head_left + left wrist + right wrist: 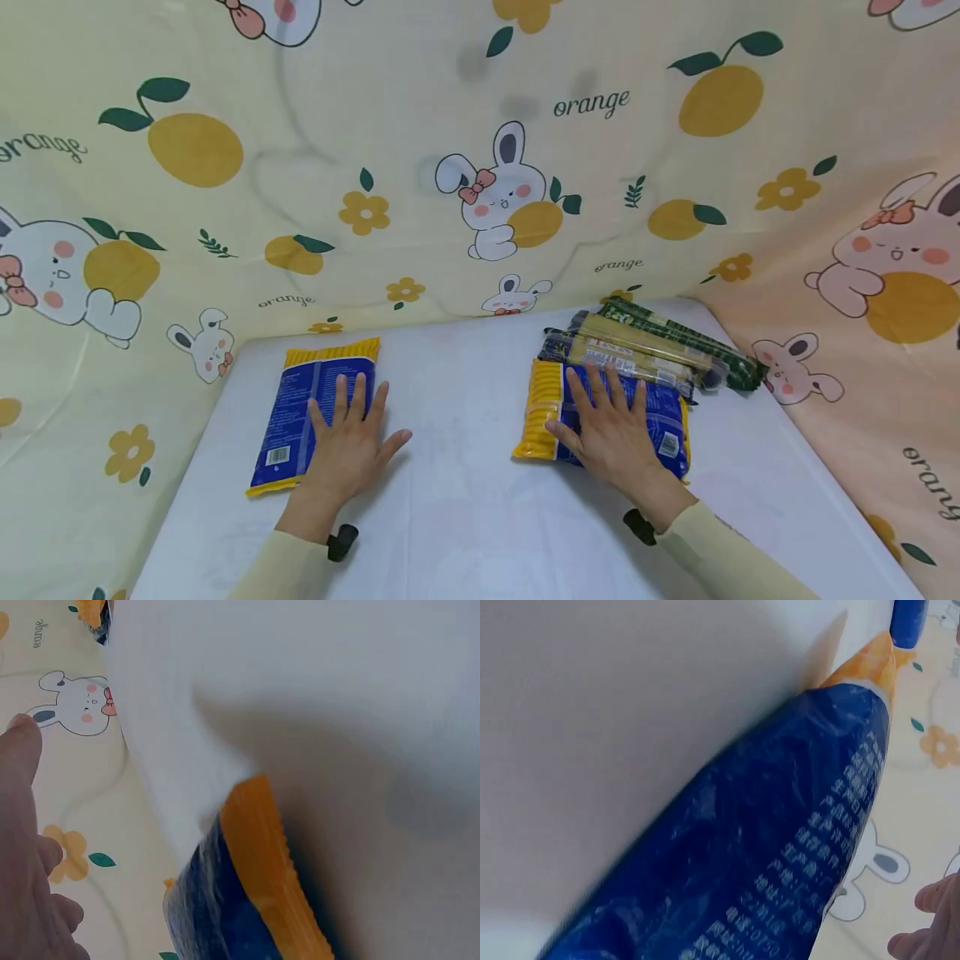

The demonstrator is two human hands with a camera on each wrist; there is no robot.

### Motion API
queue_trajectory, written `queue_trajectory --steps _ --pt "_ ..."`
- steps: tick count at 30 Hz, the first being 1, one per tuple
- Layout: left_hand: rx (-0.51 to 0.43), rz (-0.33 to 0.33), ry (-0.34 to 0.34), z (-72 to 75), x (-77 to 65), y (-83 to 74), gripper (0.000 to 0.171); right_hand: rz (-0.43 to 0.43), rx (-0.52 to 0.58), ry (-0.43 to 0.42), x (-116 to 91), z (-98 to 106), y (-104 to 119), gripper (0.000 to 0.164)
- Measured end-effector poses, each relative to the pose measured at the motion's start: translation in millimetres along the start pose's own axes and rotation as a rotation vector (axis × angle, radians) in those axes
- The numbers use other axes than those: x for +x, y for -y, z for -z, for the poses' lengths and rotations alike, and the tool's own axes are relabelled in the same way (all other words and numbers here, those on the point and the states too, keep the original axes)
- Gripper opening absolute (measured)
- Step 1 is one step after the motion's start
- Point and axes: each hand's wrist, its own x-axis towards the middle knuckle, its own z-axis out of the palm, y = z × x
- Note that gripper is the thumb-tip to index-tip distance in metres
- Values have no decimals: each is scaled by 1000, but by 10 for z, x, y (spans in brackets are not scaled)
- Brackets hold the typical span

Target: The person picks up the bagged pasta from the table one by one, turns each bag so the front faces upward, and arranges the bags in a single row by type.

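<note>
At the left of the table lies a flat blue packet with yellow ends (273,425), its barcode facing up. My left hand (348,450) is over its right edge, fingers spread and straight; the left wrist view shows a gap between fingers (19,780) and the packet's yellow end (266,870). A similar blue-and-yellow packet (543,408) lies crosswise on the right. My right hand (615,437) is spread above it, fingers extended; whether it touches is unclear. Printed white text covers this packet's blue side (757,847) in the right wrist view. Neither hand grips anything.
Behind the right packet, long clear-and-gold packs (645,337) and a dark green pack (678,337) lie side by side, partly overlapping. They sit near the back right corner of the white table (457,467). A patterned cloth (405,108) hangs around the table.
</note>
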Motion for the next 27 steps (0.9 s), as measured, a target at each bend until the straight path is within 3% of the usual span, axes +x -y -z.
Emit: queue_trajectory --steps 6,14,19,23,27 --pt "-2 26 10 37 16 196 82 -14 52 -7 8 -40 38 86" --pt "-16 97 73 78 34 952 70 8 85 30 4 -82 97 84" --pt "-43 105 140 107 41 1323 75 27 97 46 -9 -115 129 81" --pt "-76 109 175 59 59 1434 90 47 112 55 -8 -146 181 80" --pt "-107 96 185 -27 93 1402 92 76 99 46 -2 -180 236 79"
